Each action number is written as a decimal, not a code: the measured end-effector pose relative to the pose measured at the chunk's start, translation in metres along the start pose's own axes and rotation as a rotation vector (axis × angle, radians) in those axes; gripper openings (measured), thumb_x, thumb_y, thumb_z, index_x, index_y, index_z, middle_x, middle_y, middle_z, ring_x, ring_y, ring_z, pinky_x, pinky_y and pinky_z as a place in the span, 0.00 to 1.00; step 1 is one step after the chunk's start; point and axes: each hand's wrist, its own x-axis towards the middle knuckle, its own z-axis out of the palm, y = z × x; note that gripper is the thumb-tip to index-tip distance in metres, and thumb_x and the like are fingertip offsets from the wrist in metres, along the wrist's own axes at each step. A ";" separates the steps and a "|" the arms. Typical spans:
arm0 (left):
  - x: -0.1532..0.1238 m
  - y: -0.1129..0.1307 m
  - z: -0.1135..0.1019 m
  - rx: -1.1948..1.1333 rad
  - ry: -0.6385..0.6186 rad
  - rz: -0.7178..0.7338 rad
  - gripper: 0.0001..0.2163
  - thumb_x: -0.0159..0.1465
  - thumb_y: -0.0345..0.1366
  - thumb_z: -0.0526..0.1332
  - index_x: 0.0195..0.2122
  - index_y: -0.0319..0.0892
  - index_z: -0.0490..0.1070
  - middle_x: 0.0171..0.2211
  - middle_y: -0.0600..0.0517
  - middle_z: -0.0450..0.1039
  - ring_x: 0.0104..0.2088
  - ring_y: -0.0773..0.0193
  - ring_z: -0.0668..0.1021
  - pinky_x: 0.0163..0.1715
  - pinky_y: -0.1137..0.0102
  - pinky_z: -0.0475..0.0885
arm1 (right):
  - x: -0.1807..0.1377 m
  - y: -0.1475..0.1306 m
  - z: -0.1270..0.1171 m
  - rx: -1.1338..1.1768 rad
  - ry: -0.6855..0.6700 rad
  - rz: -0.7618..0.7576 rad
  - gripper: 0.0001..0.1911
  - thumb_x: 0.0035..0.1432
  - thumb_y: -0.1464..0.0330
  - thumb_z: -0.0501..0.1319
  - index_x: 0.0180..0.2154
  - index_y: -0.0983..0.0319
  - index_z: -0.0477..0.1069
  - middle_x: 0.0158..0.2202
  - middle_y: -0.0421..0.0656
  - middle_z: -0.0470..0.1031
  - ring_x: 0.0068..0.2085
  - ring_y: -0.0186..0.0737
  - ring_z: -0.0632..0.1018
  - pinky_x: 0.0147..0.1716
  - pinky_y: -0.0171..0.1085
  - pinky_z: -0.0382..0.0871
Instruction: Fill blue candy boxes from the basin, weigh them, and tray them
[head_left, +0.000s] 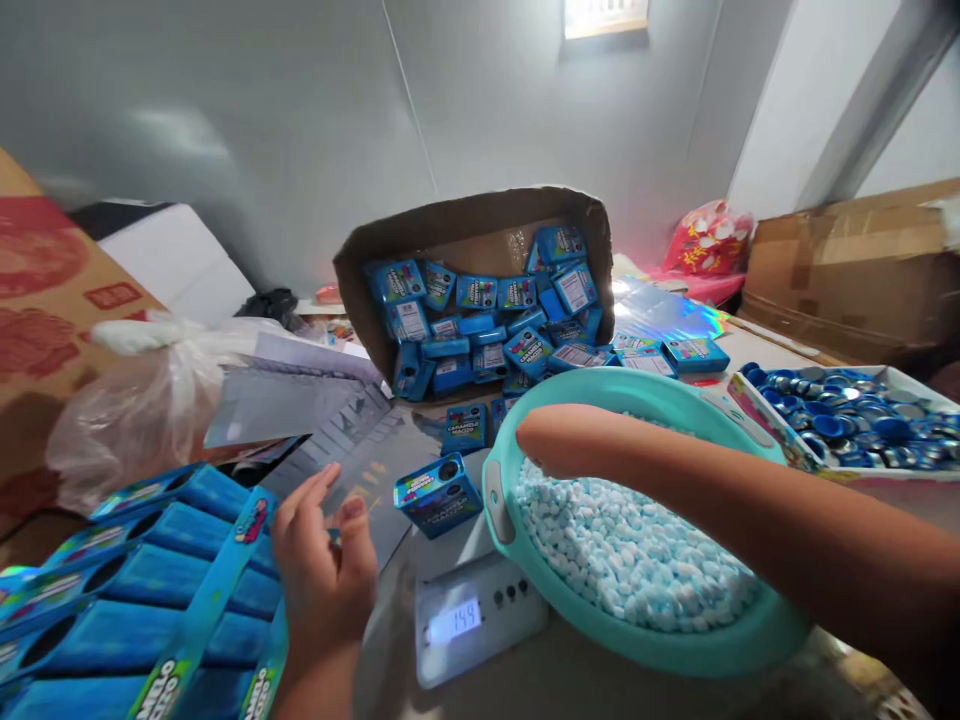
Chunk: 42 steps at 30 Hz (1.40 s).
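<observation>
My left hand (326, 550) is raised between a group of blue candy boxes (161, 570) at the lower left and a digital scale (487, 620). Its thumb and fingers are apart, with nothing between them. On the scale's plate stands one blue box (442, 500) with a round dark hole in its top; the display shows digits like 149. My right hand (551, 440) reaches down into a turquoise basin (615, 655) of small pale blue and white candies (630, 550). Its fingers are hidden behind the hand, so what they hold does not show.
Behind the basin, a tipped cardboard carton (472, 215) spills blue boxes toward me. To the right stands a tray of blue and silver caps (870, 420). A plastic bag (150, 400) and grey sheets (300, 400) lie at left. A brown carton (847, 280) sits at the far right.
</observation>
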 end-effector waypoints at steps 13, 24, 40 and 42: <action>0.001 -0.002 0.005 -0.024 -0.083 -0.053 0.18 0.69 0.47 0.52 0.45 0.39 0.74 0.50 0.40 0.72 0.55 0.48 0.74 0.59 0.50 0.68 | 0.034 -0.026 -0.051 0.367 0.117 -0.341 0.09 0.57 0.71 0.68 0.41 0.67 0.82 0.30 0.40 0.79 0.30 0.30 0.73 0.30 0.29 0.62; 0.000 0.009 0.006 -0.053 -0.267 -0.171 0.19 0.67 0.51 0.52 0.47 0.42 0.71 0.49 0.44 0.76 0.54 0.50 0.75 0.56 0.54 0.68 | 0.042 -0.042 -0.052 0.228 0.168 -0.299 0.12 0.52 0.72 0.72 0.41 0.65 0.81 0.33 0.41 0.78 0.31 0.32 0.72 0.30 0.31 0.60; -0.002 -0.007 0.016 -0.119 -0.075 -0.317 0.30 0.65 0.48 0.58 0.64 0.39 0.58 0.61 0.35 0.58 0.49 0.50 0.78 0.51 0.51 0.76 | -0.021 -0.013 -0.036 0.135 0.055 -0.037 0.15 0.69 0.63 0.54 0.42 0.63 0.77 0.38 0.46 0.79 0.34 0.38 0.74 0.31 0.35 0.59; -0.002 -0.004 0.014 -0.073 -0.078 -0.312 0.29 0.64 0.48 0.59 0.63 0.41 0.60 0.60 0.37 0.60 0.46 0.51 0.79 0.50 0.51 0.76 | -0.022 -0.001 -0.020 0.032 -0.189 0.009 0.17 0.62 0.59 0.63 0.47 0.64 0.76 0.42 0.49 0.79 0.38 0.43 0.76 0.30 0.36 0.59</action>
